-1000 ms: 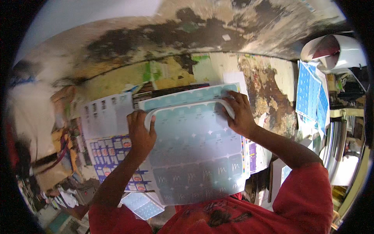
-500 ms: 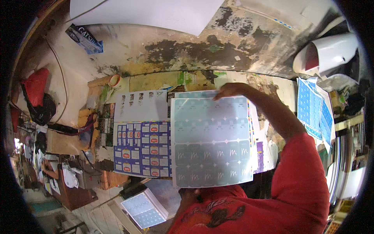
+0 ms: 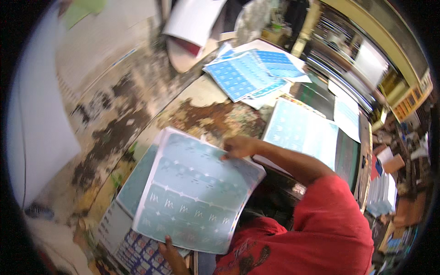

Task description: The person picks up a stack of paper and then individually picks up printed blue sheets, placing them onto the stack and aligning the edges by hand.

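Observation:
A large printed sheet (image 3: 197, 183) in pale teal, with rows of repeated panels and white letter marks, is held in front of me by both hands. My right hand (image 3: 240, 147) grips its far edge, fingers closed at the upper right. At the near left edge my left hand (image 3: 172, 256) pinches the sheet, thumb on top and the other fingers hidden beneath. The sheet bows slightly and tilts. Partly under it lies another teal sheet (image 3: 135, 183) on the worn table. A blue printed sheet with small red labels (image 3: 142, 254) shows below the near left corner.
Blue printed sheets (image 3: 243, 73) lie spread at the table's far end. To the right, a stack of pale blue sheets (image 3: 300, 130) rests near a machine with metal rollers (image 3: 339, 78). A rolled white sheet (image 3: 195, 23) leans by the stained wall (image 3: 105, 119).
My view has swung to the right, bringing the machine and pale blue stack into sight. The teal sheet has shifted and turned with my hands, and my left thumb now shows on its edge.

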